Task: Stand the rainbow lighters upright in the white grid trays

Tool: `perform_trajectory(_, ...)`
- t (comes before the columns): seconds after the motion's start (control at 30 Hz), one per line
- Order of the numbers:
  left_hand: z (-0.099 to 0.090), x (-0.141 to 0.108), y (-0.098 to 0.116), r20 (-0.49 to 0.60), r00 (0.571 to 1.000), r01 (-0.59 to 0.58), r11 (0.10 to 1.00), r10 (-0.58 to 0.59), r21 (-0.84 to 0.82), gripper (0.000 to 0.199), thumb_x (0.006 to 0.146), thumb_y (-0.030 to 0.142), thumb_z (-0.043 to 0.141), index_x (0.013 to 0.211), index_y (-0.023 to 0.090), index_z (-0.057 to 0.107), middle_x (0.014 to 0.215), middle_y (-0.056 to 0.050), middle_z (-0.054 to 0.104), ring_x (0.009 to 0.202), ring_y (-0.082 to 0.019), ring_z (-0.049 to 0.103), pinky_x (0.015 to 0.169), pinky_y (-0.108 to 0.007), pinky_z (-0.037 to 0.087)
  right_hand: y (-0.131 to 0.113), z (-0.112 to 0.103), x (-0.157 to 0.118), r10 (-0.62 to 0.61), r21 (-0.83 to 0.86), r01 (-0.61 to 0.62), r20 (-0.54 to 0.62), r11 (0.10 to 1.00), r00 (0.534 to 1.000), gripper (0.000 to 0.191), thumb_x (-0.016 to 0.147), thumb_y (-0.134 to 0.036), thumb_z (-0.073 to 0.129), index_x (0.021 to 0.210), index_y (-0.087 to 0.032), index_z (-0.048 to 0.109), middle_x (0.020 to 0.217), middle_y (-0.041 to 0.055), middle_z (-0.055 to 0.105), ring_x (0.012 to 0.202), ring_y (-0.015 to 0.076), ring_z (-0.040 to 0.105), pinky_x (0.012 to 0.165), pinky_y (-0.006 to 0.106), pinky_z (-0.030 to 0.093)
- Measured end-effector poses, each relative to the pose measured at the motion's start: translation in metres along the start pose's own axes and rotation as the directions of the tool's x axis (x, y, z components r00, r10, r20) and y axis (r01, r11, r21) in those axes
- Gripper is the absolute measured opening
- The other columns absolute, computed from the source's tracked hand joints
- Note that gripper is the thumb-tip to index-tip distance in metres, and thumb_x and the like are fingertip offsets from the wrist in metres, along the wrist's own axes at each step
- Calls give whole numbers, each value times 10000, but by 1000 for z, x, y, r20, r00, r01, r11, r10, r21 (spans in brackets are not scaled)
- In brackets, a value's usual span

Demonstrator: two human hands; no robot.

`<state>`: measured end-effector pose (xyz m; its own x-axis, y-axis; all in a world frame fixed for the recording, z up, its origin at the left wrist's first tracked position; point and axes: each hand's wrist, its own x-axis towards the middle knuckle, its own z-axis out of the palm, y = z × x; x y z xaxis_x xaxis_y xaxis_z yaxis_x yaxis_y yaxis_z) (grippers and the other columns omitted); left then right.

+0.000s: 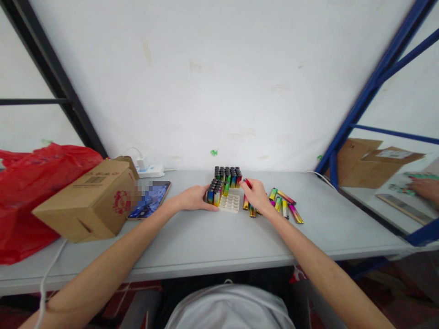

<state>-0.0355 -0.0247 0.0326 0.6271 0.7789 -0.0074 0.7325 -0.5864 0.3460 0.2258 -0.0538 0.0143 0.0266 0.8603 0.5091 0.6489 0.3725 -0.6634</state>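
Note:
My left hand (196,198) is closed round the left side of a white tray (233,204) with rows of round-edged slots. Upright lighters (215,189) with black tops and shiny rainbow bodies fill the tray's left part; its front right slots are bare. My right hand (256,195) pinches a red lighter (247,183) just right of the tray, its lower part hidden by the fingers. Behind the tray stands a block of similar upright lighters (229,173). Loose lighters (284,204) lie scattered beside and under my right hand.
A tablet or phone (151,199) lies on the table (206,242) at left, beside a cardboard box (89,201) and a red plastic bag (30,196). A white power strip (151,171) sits by the wall. Beyond the blue frame (363,100), another person's hand (427,188) shows.

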Motion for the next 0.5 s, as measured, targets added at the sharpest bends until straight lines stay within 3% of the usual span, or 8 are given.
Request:
perform_trajectory(0.13, 0, 0, 0, 1, 1000, -7, 1000, 7, -1, 841, 694, 789, 693, 1286, 202, 582, 941, -50, 751, 848, -281, 713, 664, -299, 477, -5, -2, -3, -45, 0, 45, 40, 999, 998, 456, 981, -556, 445, 667, -227, 436, 590, -39, 450, 590, 145, 442, 588, 275, 300)
perform_trajectory(0.27, 1, 0, 0, -6, 1000, 1, 1000, -1, -5, 834, 687, 778, 705, 1286, 211, 585, 952, -48, 755, 869, -284, 717, 686, -300, 488, -8, -2, -5, -144, 1, 146, 160, 989, 977, 385, 1054, -497, 355, 811, -233, 492, 702, -14, 561, 669, 169, 526, 641, 275, 372)
perform_trajectory(0.4, 2, 1, -1, -6, 1000, -2, 1000, 2, -10, 845, 684, 768, 716, 1313, 223, 573, 972, -48, 759, 899, -288, 720, 723, -304, 501, -9, -2, -4, -340, -77, 368, 249, 927, 907, 390, 1062, -457, 386, 777, -219, 507, 816, 34, 593, 795, 183, 552, 740, 286, 404)
perform_trajectory(0.5, 2, 1, -2, -10, 1000, -1, 1000, 1, -6, 878, 675, 798, 700, 1322, 217, 577, 978, -56, 764, 886, -298, 722, 716, -313, 502, -11, -4, -3, -327, -119, 373, 292, 920, 899, 410, 1062, -457, 412, 739, -221, 497, 715, 3, 563, 699, 166, 530, 683, 276, 372)
